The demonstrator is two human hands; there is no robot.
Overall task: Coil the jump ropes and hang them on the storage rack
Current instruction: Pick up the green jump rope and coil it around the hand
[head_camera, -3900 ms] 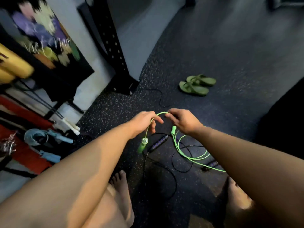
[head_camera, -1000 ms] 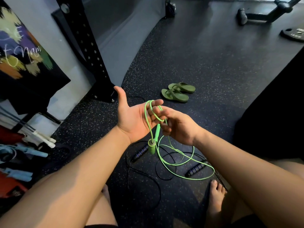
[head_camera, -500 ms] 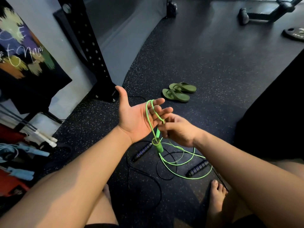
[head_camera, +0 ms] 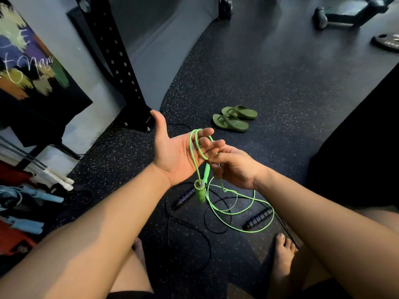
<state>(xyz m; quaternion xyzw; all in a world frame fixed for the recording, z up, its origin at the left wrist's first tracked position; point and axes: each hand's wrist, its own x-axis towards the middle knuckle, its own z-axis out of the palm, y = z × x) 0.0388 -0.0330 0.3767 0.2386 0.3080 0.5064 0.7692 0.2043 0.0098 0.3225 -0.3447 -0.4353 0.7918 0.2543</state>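
Note:
My left hand point(head_camera: 174, 154) is held palm up with straight fingers, and loops of a green jump rope point(head_camera: 192, 147) lie over those fingers. A green handle point(head_camera: 199, 190) hangs below the palm. My right hand point(head_camera: 235, 167) pinches the green cord just right of the left fingertips. The slack green cord point(head_camera: 254, 221) trails in loops on the floor. A black jump rope with ribbed handles point(head_camera: 258, 217) lies under it on the floor.
Green sandals point(head_camera: 234, 120) sit on the speckled rubber floor ahead. A black perforated rack upright point(head_camera: 112, 61) stands at the left wall. Blue-handled ropes point(head_camera: 32, 195) and white handles lie at the left. My bare feet point(head_camera: 285, 247) are near the ropes. A weight plate point(head_camera: 386, 42) lies far right.
Since the earliest frame my left hand has opened palm up and green loops now lie over its fingers. In the last second my right hand moved slightly down beside the left fingertips.

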